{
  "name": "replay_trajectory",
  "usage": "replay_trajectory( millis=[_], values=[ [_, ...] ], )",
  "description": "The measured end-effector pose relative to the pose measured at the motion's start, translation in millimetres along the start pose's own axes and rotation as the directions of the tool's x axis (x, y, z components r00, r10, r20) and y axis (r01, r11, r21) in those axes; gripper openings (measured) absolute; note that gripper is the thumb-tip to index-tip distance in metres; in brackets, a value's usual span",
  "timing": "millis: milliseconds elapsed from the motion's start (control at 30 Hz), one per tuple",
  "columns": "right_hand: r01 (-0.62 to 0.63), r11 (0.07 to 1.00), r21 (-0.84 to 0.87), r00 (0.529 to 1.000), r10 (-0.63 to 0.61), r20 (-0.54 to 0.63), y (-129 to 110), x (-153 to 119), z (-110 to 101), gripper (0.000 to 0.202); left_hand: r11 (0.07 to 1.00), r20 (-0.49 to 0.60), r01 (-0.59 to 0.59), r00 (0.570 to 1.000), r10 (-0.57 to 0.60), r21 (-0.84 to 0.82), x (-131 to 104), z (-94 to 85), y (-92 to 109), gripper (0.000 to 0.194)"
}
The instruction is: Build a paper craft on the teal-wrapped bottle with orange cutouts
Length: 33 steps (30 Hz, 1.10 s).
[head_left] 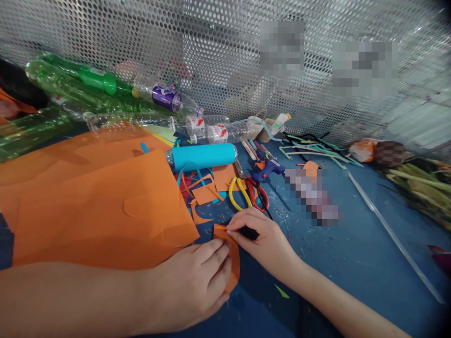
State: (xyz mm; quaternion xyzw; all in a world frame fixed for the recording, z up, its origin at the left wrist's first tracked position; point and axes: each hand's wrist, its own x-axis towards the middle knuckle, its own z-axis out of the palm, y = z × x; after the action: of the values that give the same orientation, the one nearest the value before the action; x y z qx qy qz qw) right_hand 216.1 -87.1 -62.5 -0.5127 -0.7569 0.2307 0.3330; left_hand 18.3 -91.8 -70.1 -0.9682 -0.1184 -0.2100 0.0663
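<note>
A small piece of orange paper (234, 267) with a rounded right side is between my hands on the blue surface. My left hand (197, 281) is closed against it, its curled fingers covering the left part of the piece. At the top edge, my right hand (260, 234) pinches the paper between thumb and index finger, where a narrow strip looks folded. Just beyond my right hand lie scissors (241, 195) with one yellow and one red handle. A large orange paper sheet (98, 211) lies to the left, partly behind my left forearm.
A bottle wrapped in blue paper (204, 156) lies beyond the orange scraps (204, 192). A blue glue gun (268, 169) is right of it. Clear bottles (218, 133) and green bottles (88, 89) lie along a perforated metal panel (218, 47). A long translucent stick (391, 234) lies right.
</note>
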Motion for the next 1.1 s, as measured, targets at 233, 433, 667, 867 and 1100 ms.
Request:
replay_trajectory(
  millis=[233,433,667,867,1100],
  values=[
    [-0.005,1.0,-0.023,1.0,0.004,-0.006,-1.5,1.4,0.8,0.011,1.0,0.019,0.011,1.0,-0.01,-0.016,-1.0,1.3,-0.5,0.037],
    [-0.005,0.999,-0.034,1.0,0.005,0.0,-0.8,0.0,2.2,0.012,1.0,0.015,0.021,1.0,-0.021,-0.019,-1.8,2.4,1.5,0.037],
    [-0.004,0.999,-0.04,1.0,0.003,-0.002,0.0,0.9,2.9,0.01,1.0,0.02,0.023,1.0,-0.023,-0.019,-1.6,1.2,0.5,0.038],
    [-0.011,0.998,-0.062,1.0,0.011,0.001,0.3,1.3,3.0,0.011,1.0,0.023,0.013,1.0,-0.013,-0.022,-1.8,1.3,0.3,0.037],
    [0.065,0.994,-0.091,0.997,-0.068,-0.028,2.0,-1.7,5.0,0.013,0.999,0.026,0.016,1.0,-0.015,-0.028,-1.2,1.2,-0.4,0.037]
  ],
)
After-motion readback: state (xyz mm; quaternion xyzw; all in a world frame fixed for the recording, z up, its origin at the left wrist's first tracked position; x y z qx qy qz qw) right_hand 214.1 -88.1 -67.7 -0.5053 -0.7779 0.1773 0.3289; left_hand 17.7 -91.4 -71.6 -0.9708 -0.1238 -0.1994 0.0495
